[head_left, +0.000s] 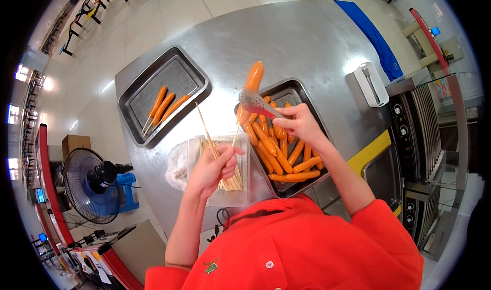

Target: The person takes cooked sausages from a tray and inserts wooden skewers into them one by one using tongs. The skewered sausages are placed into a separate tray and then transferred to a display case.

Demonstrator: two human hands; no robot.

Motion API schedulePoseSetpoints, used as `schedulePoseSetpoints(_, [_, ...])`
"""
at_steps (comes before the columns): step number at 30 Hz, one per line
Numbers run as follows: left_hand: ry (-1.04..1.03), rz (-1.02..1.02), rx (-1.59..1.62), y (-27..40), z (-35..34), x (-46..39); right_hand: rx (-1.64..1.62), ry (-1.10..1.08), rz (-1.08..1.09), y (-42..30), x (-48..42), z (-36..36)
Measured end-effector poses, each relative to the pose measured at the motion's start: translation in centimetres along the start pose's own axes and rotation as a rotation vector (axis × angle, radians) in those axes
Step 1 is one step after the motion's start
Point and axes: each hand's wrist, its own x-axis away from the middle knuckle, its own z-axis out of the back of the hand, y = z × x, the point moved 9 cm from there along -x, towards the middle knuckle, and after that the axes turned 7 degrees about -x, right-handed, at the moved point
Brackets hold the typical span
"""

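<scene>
My right hand point(297, 125) grips metal tongs point(257, 102), whose perforated jaws hold a sausage point(255, 77) over the near tray's left edge. Bamboo skewers point(206, 127) are in my left hand point(218, 163); one of them meets the lower end of that sausage. How deep it sits inside cannot be told. Under my left hand stands a clear plastic box point(247, 167) with many skewers point(234, 182). Loose sausages point(274, 155) fill much of a dark metal tray point(295, 83) at the right. A second metal tray point(191, 65), at the left, holds several skewered sausages point(163, 107).
A white cloth point(176, 167) lies by the plastic box on the steel table point(299, 40). At the right are a white container point(374, 84) with tongs, a blue cloth point(372, 40) and roller grills point(418, 129). A fan point(92, 184) stands at the left.
</scene>
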Motion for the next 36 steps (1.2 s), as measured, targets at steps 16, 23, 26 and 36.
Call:
schedulePoseSetpoints(16, [0.444,-0.202,-0.339,5.3,15.8,-5.1,0.461,0.237,-0.011,2.2,-2.1,6.1])
schedulePoseSetpoints(23, [0.658,-0.088,-1.023,8.0,29.7,-7.1,1.192,0.232,-0.15,4.0,0.4,8.2])
schedulePoseSetpoints(26, [0.787,-0.071,-1.194,9.0,30.0,-4.3,1.13,0.139,-0.287,3.9,1.0,7.0])
schedulePoseSetpoints(36, [0.514,-0.298,-0.287,4.4,16.1,3.3,1.245,-0.028,-0.253,5.6,0.5,1.7])
